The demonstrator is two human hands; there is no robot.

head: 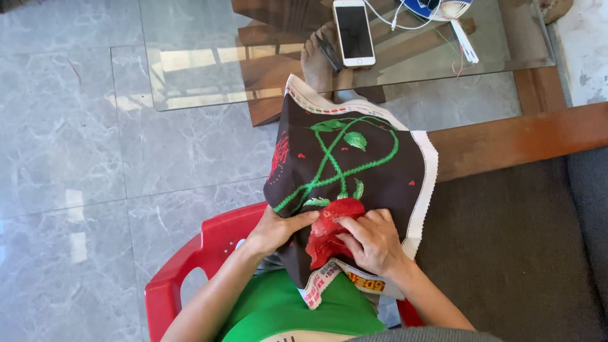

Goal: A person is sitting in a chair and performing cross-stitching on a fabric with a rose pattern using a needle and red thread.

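— Where is the embroidered cloth (pixel 354 171)?

— On the person's lap, its long axis running away toward the glass table (pixel 209 57). Dark fabric, green stems, a red flower at the near end.

— And the hands?

— Both at that flower: the left hand (pixel 275 229) pinches the cloth's left side, the right hand (pixel 373 242) presses curled fingers on it; whether that grip holds anything, I cannot tell.

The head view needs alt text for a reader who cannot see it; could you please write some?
Seen from above, a seated person's left hand and right hand press on a red embroidered flower on a dark cloth stitched with green stems, draped over their lap. A glass table ahead carries a white phone; a red plastic chair stands on the grey tiled floor.
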